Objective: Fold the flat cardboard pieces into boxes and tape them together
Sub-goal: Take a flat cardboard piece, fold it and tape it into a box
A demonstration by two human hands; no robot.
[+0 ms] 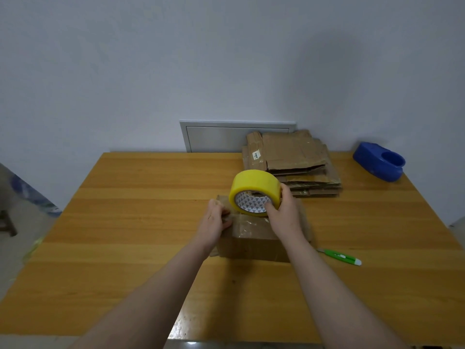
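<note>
A folded brown cardboard box (251, 245) stands in the middle of the wooden table (125, 222). Clear tape lies across its top. My right hand (284, 212) grips a yellow tape roll (254, 191) held on edge over the box's far side, with fingers inside the core. My left hand (214, 220) presses down on the box's top left edge, thumb and fingers against the flap. A stack of flat cardboard pieces (292, 165) lies at the back of the table, right of centre.
A green utility knife (339, 257) lies on the table just right of the box. A blue plastic tape dispenser (380, 161) sits at the back right corner. A grey wall panel (216, 136) is behind the table. The wall runs along the far edge.
</note>
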